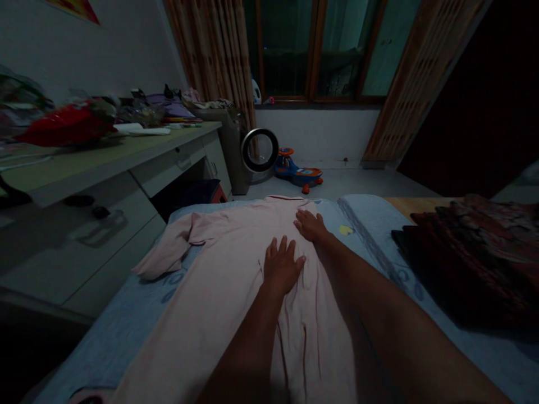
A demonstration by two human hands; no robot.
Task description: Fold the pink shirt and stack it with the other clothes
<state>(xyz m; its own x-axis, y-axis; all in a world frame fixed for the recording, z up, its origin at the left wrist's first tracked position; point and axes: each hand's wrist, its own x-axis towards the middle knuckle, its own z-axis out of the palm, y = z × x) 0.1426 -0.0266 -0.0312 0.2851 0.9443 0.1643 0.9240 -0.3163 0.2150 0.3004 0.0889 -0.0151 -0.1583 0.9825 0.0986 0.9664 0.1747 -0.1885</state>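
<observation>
A pale pink long garment (219, 292) with a collar lies spread over the bed, its collar end toward the window. One sleeve reaches out to the left; the other sleeve is not visible. My left hand (281, 262) rests flat on the garment's middle, fingers spread, with creases in the cloth beside and below it. Farther up, near the collar and the right edge, my right hand (309, 225) lies on the cloth with its fingers stretched out. Neither hand grips anything.
The bed has a light blue patterned cover (366, 235). Folded dark clothes (475, 258) are stacked at the right. A cluttered desk (122, 160) stands left. Beyond the bed are a washing machine with its round door (260, 150) open and a blue and orange ride-on toy (297, 173).
</observation>
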